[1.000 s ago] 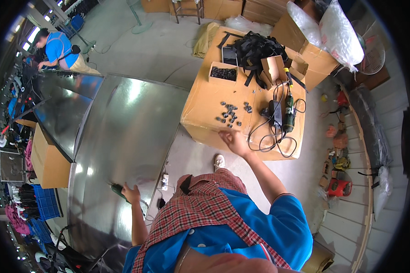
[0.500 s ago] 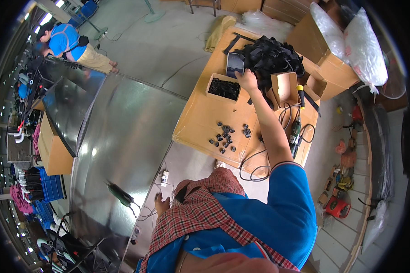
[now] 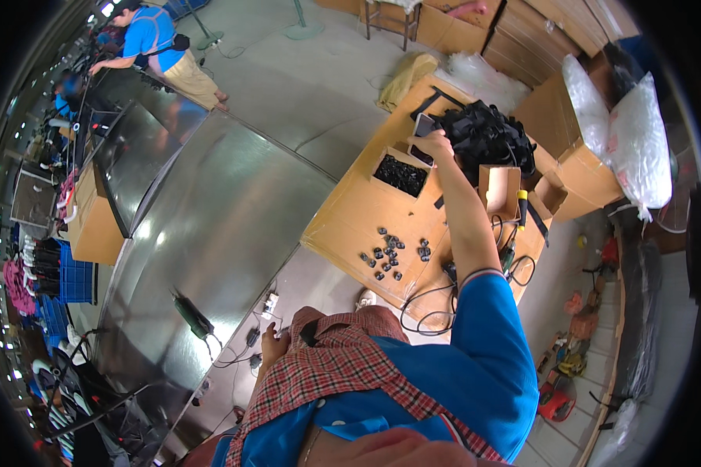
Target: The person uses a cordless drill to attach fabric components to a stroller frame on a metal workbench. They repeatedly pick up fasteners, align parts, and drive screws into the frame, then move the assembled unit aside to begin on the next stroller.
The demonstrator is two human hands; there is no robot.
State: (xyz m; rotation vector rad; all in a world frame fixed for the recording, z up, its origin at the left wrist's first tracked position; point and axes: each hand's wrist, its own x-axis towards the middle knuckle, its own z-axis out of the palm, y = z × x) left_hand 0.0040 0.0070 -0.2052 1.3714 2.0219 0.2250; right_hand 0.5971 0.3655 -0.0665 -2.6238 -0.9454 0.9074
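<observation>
My right hand [image 3: 436,145] reaches over the cardboard-topped table and is closed on a smartphone [image 3: 423,124], which it holds tilted. The phone is beside an open box of small black parts [image 3: 401,174] and a heap of black straps [image 3: 487,144]. Low at my left side, next to the metal table, my left hand [image 3: 274,345] hangs with its fingers apart and holds nothing. Several small black pieces [image 3: 389,251] lie loose on the near part of the cardboard top [image 3: 343,210].
An open small carton [image 3: 498,191], a yellow-and-black tool [image 3: 522,208] and a corded green power tool [image 3: 509,253] are at the table's right. Another green corded tool [image 3: 192,315] lies on the metal table [image 3: 234,202]. A co-worker in blue [image 3: 160,47] stands far left.
My right hand has taken the phone and tilted it near the box. The view has shifted, so the table sits lower and farther right. The co-worker's arm now reaches out to the left.
</observation>
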